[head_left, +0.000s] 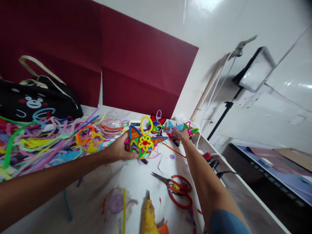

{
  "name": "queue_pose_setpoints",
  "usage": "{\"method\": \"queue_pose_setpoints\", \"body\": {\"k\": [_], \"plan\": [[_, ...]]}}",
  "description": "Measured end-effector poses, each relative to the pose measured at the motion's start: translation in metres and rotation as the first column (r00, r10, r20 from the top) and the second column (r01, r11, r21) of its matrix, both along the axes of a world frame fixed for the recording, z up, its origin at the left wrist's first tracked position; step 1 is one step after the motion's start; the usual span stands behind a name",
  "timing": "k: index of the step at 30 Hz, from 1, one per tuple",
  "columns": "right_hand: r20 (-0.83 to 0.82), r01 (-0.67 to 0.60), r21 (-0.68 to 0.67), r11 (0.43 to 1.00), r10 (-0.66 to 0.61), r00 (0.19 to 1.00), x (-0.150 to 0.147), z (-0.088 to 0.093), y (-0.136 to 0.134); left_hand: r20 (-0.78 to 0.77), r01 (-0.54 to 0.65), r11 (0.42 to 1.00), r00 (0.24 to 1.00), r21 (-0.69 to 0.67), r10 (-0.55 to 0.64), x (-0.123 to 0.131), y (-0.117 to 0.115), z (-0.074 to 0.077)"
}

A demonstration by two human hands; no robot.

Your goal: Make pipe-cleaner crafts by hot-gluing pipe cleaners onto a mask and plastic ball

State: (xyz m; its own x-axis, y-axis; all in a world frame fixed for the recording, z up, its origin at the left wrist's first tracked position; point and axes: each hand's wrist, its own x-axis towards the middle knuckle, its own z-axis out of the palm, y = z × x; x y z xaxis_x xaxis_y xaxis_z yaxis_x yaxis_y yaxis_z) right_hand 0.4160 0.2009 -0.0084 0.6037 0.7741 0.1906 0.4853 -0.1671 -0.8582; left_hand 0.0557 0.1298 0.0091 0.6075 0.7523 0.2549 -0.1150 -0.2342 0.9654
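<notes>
My left hand (120, 148) is closed round the side of a pipe-cleaner animal-head ornament (143, 144) and holds it over the white table. The ornament has orange ears edged in blue, a yellow flower with a red middle, and a yellow loop on top. Farther back, my right hand (182, 134) reaches to the table's far right corner. Its fingers are bent beside a purple and pink fuzzy piece, and what they grip is too blurred to tell. A pink and green ornament (191, 130) lies just beyond that hand. Between the hands, farther back, is another ornament (157, 125) with red ears.
Loose pipe cleaners (56, 141) heap at left, before a black bag (36, 100). Clear plastic shells (112, 125) stand behind. Red-handled scissors (179, 190) and a yellow glue gun (149, 217) lie in front. Cables (214, 165) run by the right edge, near a lamp (255, 70).
</notes>
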Motion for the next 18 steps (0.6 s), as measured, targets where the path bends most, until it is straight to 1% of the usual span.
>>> {"method": "queue_pose_setpoints", "body": {"k": [2, 5, 7, 9, 11, 13, 15, 18], "plan": [[0.170, 0.075, -0.053, 0.996, -0.065, 0.983, -0.002, 0.005, -0.004, 0.001, -0.012, 1.000, 1.000, -0.002, 0.012, 0.000, -0.001, 0.000], [0.423, 0.154, -0.071, 0.986, -0.110, 0.900, -0.010, 0.013, -0.012, -0.018, -0.010, 1.000, 1.000, -0.011, 0.009, 0.001, -0.002, 0.001], [0.563, 0.159, -0.068, 0.985, -0.094, 0.821, -0.015, 0.017, -0.017, -0.008, 0.004, 1.000, 1.000, -0.008, -0.004, 0.002, -0.004, 0.001], [0.675, 0.114, -0.087, 0.990, -0.025, 0.738, -0.018, 0.020, -0.021, 0.009, 0.019, 1.000, 1.000, -0.003, -0.019, 0.003, -0.005, 0.001], [0.755, 0.046, -0.139, 0.989, 0.076, 0.652, -0.019, 0.021, -0.023, 0.021, 0.029, 1.000, 0.999, 0.006, -0.029, 0.003, -0.006, 0.001], [0.806, 0.003, -0.195, 0.981, 0.158, 0.571, -0.018, 0.019, -0.024, 0.018, 0.027, 0.999, 0.999, 0.018, -0.027, 0.002, -0.005, 0.001], [0.843, 0.001, -0.227, 0.974, 0.196, 0.502, -0.018, 0.015, -0.025, 0.005, 0.014, 0.999, 1.000, 0.033, -0.014, 0.001, -0.005, 0.000], [0.886, 0.031, -0.236, 0.971, 0.202, 0.418, -0.018, 0.009, -0.027, -0.013, 0.000, 0.999, 1.000, 0.049, 0.000, -0.001, -0.004, 0.000]]}}
